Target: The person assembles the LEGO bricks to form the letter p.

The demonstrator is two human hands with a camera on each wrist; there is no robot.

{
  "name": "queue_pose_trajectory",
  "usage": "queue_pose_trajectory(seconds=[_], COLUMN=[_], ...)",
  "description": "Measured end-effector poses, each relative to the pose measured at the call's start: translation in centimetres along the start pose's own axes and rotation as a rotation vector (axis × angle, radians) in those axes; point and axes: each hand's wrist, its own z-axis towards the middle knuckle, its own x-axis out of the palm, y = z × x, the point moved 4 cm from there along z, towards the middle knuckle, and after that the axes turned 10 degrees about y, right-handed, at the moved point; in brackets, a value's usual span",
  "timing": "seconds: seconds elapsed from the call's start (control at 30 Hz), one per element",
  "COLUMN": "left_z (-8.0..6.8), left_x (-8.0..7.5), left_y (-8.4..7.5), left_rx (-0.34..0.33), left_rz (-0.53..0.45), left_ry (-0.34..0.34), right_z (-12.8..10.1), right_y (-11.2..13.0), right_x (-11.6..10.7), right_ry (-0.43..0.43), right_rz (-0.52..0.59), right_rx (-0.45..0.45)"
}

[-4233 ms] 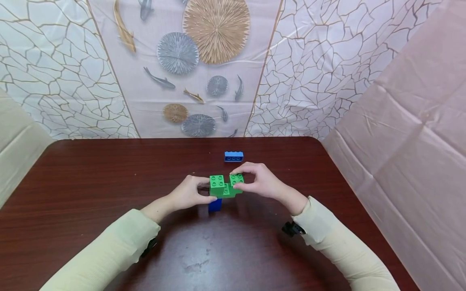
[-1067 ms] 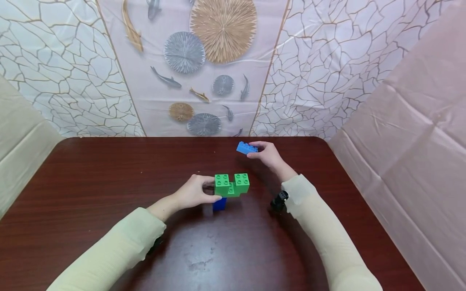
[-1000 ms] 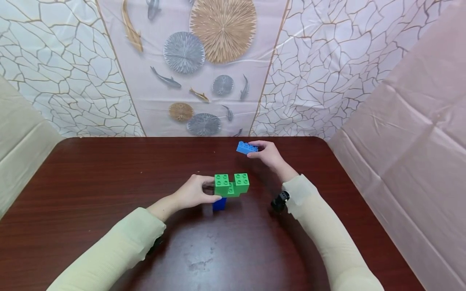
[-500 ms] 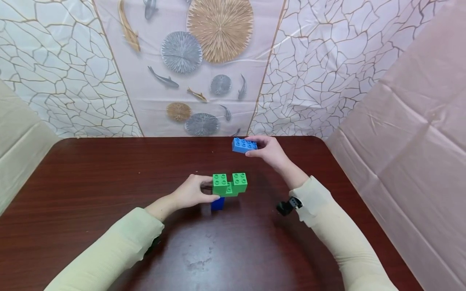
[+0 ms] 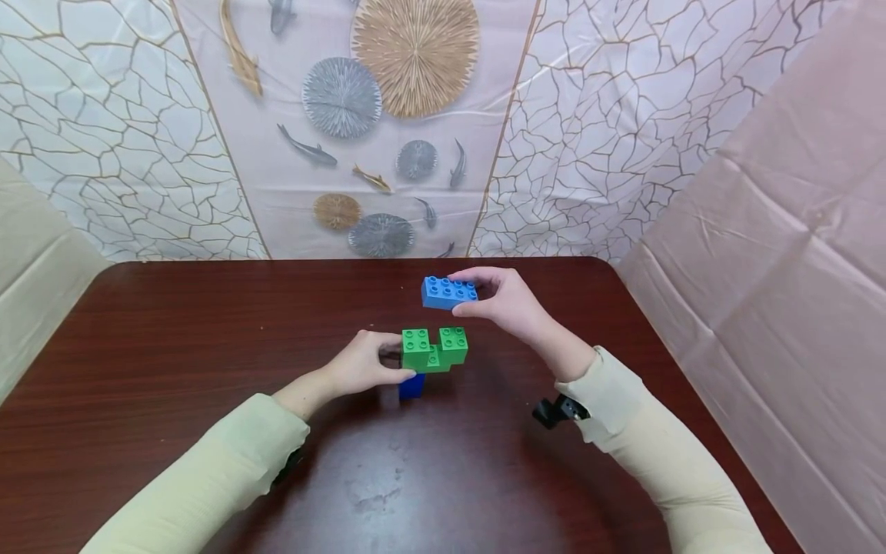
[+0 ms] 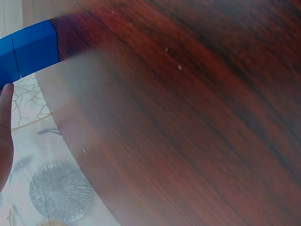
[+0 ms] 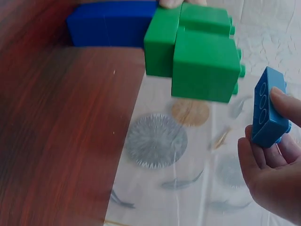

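My left hand (image 5: 360,363) grips the left side of a toy brick build, thumb in front and fingers behind. Its top is two green bricks (image 5: 453,346) standing apart on a lower green brick (image 5: 432,360), with a gap between them. Under the green part, a column of dark blue bricks (image 7: 110,26) runs down toward the table. My right hand (image 5: 508,308) pinches a light blue eight-stud brick (image 5: 443,294) between thumb and fingers, studs up. That brick is held in the air behind the green bricks, apart from them in the right wrist view.
A dark red-brown wooden table (image 5: 208,323) lies under both hands. Behind it hangs a patterned cloth (image 5: 277,185), and a plain pinkish cloth (image 5: 761,254) closes the right side. Black wrist cameras sit below the sleeves.
My right hand has let go of the green brick, picked up the light blue brick from the back of the table, and brought it left and nearer the build. My left hand keeps its hold.
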Motion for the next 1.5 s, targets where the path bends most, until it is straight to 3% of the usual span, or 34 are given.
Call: queue_pose_trajectory(seconds=[0.47,1.03,1.5], left_z=[0.0,0.0,0.0], left_x=[0.0,0.0,-0.1], left_y=[0.0,0.0,0.0], left_rx=[0.01,-0.005,0.01], left_rz=[-0.005,-0.003,0.005], left_ry=[0.015,0.021,0.013], right_z=[-0.5,-0.9,-0.9], right_y=[-0.1,0.0,0.8], right_x=[2.9,3.8,4.1], right_ry=[0.088,0.161,0.225], right_rz=[-0.114,-0.149,-0.251], right_rx=[-0.048,-0.047,-0.167])
